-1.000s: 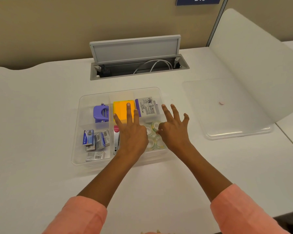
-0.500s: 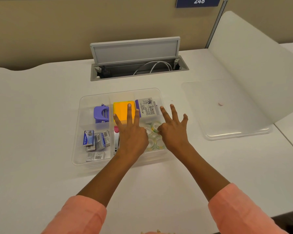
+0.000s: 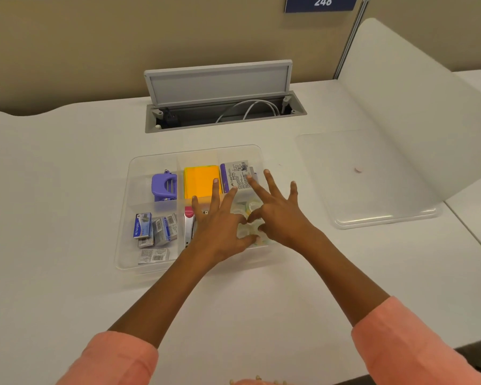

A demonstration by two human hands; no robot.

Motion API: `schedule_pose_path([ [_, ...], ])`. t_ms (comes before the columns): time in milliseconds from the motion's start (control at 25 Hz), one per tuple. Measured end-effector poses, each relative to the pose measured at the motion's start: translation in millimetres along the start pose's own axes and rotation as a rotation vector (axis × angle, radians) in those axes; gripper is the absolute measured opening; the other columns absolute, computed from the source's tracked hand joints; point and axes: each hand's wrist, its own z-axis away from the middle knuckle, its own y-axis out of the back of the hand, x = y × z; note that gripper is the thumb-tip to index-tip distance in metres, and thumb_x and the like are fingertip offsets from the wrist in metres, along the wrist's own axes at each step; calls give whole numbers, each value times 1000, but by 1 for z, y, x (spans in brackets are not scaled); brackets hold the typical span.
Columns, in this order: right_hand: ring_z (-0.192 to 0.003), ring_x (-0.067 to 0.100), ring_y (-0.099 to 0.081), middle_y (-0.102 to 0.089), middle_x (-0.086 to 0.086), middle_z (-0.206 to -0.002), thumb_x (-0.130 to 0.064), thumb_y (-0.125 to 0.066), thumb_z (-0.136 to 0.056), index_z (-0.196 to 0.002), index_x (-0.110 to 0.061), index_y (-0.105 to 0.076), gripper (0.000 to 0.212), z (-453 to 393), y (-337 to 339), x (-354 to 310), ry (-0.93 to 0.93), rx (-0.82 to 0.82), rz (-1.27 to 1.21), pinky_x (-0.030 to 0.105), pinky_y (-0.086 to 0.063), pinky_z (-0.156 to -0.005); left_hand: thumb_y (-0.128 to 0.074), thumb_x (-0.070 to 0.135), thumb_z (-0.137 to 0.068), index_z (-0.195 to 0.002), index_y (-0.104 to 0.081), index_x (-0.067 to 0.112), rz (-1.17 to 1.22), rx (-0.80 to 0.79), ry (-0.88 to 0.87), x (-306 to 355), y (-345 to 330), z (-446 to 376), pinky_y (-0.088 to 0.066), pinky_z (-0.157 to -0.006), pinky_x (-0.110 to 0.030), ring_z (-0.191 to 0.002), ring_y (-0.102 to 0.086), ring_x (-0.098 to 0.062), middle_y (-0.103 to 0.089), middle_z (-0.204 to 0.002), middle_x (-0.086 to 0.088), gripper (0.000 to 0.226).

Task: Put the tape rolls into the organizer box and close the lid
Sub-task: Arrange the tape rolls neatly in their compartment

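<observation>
Tape rolls (image 3: 246, 218) in organizer box (image 3: 124, 245) 5 o'clock compartment: left hand (image 3: 220, 229), right hand (image 3: 278, 215) splayed, pinching rolls; seat them flat, then fetch lid (image 3: 372, 190) at 3 o'clock.

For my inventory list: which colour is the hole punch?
Purple hole punch; head view shows it.

Clear tape rolls (image 3: 247, 218) in open organizer box (image 3: 128, 207); lid (image 3: 372, 179) beside.

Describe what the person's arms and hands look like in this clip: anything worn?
Both arms wear salmon-pink sleeves, the left sleeve and right sleeve pushed up so the forearms are bare. The left hand and right hand are bare: no gloves, and no rings, watch or bracelets visible.
</observation>
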Motion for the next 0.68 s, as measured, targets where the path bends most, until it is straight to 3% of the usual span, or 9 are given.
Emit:
schedule_pose_path([
  [160,-144,32,18,5,2,-160,-25,-69,-81,-102,-26,-67,22,0,-5,-1,-19,-27,40,70,0,-108,-52,72,-70,-137,-36,35,-76,-51,37,-2,2,-3,10,-107,-66,-140,25,-33,2,-159,0,78],
  [440,-146,31,5,-8,5,-159,-20,-69,-80,-99,-14,-69,19,5,-3,1,-32,40,-102,56,-28,-111,-62,63,-68,-103,-67,25,-95,-100,89,3,14,-3,7,-107,-67,-141,21,-34,-4,-158,-2,52],
  [680,-146,32,2,-11,5,-159,-18,-70,-80,-94,-14,-68,16,8,1,1,-27,58,-62,48,-38,-104,-64,54,-74,-117,-59,33,-97,-129,74,4,14,-3,9,-106,-67,-140,23,-35,3,-158,-5,49],
])
